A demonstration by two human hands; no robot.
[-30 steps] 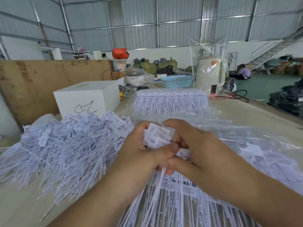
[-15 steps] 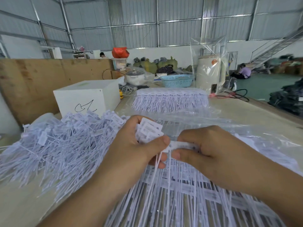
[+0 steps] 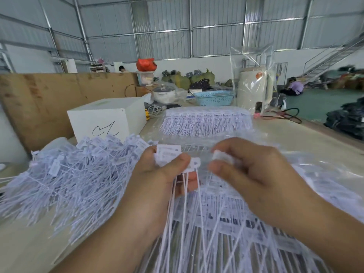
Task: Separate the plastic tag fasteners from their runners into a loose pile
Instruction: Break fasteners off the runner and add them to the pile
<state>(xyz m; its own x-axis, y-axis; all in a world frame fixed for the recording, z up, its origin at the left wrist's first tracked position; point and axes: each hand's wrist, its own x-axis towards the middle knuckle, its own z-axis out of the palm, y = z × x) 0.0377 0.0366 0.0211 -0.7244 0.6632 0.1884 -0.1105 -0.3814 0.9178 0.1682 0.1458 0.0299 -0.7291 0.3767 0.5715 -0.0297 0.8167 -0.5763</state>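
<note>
Already, a large loose pile (image 3: 65,178) of separated fasteners is lying on the table (image 3: 307,138) at the left, in front of a white box (image 3: 110,117). Beside it, the left hand (image 3: 157,180) is gripping a small bunch of freed fasteners (image 3: 169,154) by their flat heads, thumb pressing on top, their thin tails hanging down. Just apart from it, the right hand (image 3: 254,174) is pinching a blurred white piece (image 3: 222,156), likely the next part of the strip. Under both hands, sheets still on their runners (image 3: 226,229) are waiting, and behind them an untouched stack (image 3: 206,123) is sitting, so plenty is seemingly remaining.
</note>
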